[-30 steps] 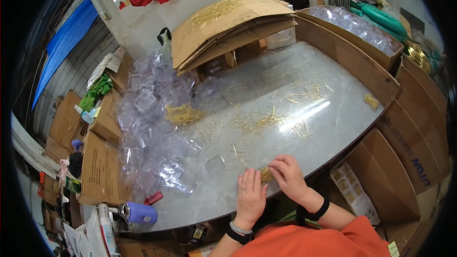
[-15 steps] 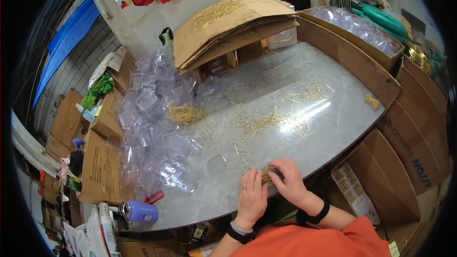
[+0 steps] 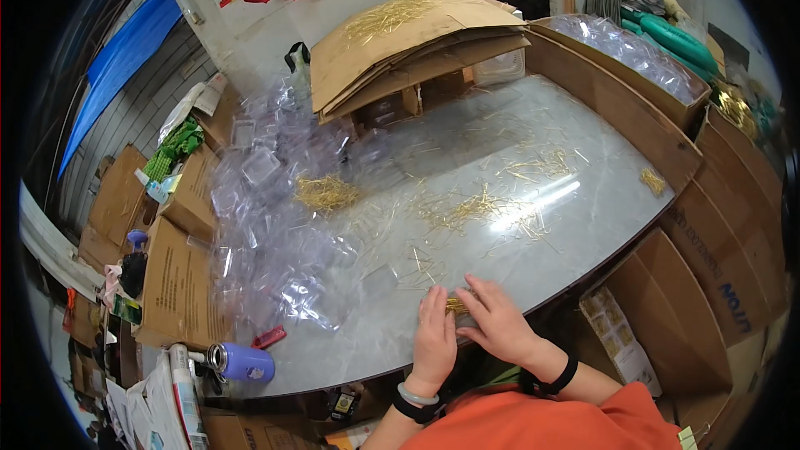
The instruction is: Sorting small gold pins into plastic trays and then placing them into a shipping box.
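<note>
At the near edge of the table, a small bundle of gold wire pins [image 3: 456, 305] sits between my two hands. My left hand [image 3: 434, 335] presses its left end, the fingers straight and close together. From the right, the fingers of my right hand [image 3: 498, 322] press the other end, with the thumb lower down near the left hand. The hands cover most of the bundle, and whether a clear box surrounds it I cannot tell. Loose gold pins [image 3: 423, 267] lie just beyond my fingers, with a larger scatter of pins [image 3: 475, 210] farther off.
Clear plastic boxes [image 3: 275, 225] heap up on the left around a pile of gold pins [image 3: 327, 193]. A purple bottle [image 3: 242, 362] and a red tool [image 3: 269, 337] lie near left. Bent cardboard sheets [image 3: 400, 54] form a shelter at the back. An open carton [image 3: 667, 308] stands right.
Both hands have shifted slightly left with the bundle. The right hand's fingers have straightened over it, and less of the bundle shows now.
</note>
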A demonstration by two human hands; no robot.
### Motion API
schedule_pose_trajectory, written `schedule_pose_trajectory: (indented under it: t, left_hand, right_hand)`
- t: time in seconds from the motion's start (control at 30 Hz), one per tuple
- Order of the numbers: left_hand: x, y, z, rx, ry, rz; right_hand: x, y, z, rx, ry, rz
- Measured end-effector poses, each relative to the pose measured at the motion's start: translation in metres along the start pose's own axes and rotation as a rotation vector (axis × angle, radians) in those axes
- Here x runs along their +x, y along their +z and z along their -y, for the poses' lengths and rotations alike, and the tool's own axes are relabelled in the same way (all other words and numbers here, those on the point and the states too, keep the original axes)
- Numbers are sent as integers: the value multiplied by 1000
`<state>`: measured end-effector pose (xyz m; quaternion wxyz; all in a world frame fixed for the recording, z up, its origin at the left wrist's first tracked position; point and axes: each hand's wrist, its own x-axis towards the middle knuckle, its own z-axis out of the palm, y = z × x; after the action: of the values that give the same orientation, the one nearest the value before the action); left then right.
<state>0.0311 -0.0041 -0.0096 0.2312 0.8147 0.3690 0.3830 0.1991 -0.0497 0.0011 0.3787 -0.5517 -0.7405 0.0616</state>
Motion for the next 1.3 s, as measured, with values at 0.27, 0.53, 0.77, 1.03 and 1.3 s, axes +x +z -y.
schedule_pose_trajectory:
  t: [0.27,0.53,0.77,1.03,1.3]
  left_hand:
    - [-3,-4,0,-311,-204,-8]
    - [-17,-3,10,-989,-259,-250]
    - [-11,-5,7,-509,-258,-158]
    - [-6,-4,-2,84,44,71]
    - [-10,3,-5,323,142,86]
  right_hand:
    - [7,24,16,-212,38,-74]
    - [7,15,15,-119,0,-73]
    - [-2,5,9,-280,2,47]
    - [-5,-12,3,170,100,92]
    - [-9,-11,-7,-306,17,193]
